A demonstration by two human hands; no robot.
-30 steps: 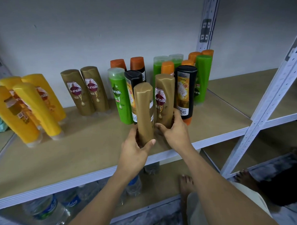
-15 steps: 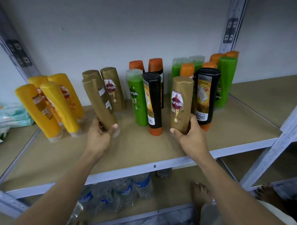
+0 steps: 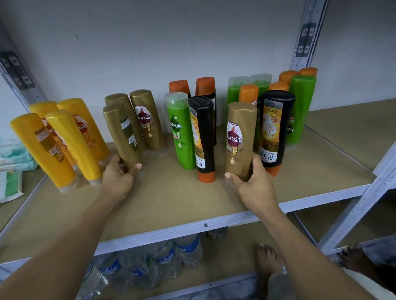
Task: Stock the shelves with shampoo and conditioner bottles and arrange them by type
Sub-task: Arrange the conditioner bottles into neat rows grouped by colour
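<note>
While the right hand is keeping its grip around the lower part of a gold bottle standing in front of the mixed cluster on the right, the left hand is clamping the base of a second gold bottle and setting it against the two gold bottles near the back wall. Half a second ago this second bottle was being carried leftward and tilted; a second ago both gold bottles were standing side by side at the centre front, one in each hand. It is now resting just in front of its matching pair, label turned away, leaning slightly, with the fingers wrapped round it and not yet released.

In my judgement, the gold group is growing to three, and the right-hand bottle is the next candidate to join it. The yellow bottles are standing grouped at the left end of the shelf. A green bottle and a black bottle with an orange cap are standing touching at the centre, and further green, orange-capped and black bottles are standing mixed at the right. Sorting is therefore only partly done. Risk noted: the placed bottle is leaning and may tip against its neighbours on release.
</note>
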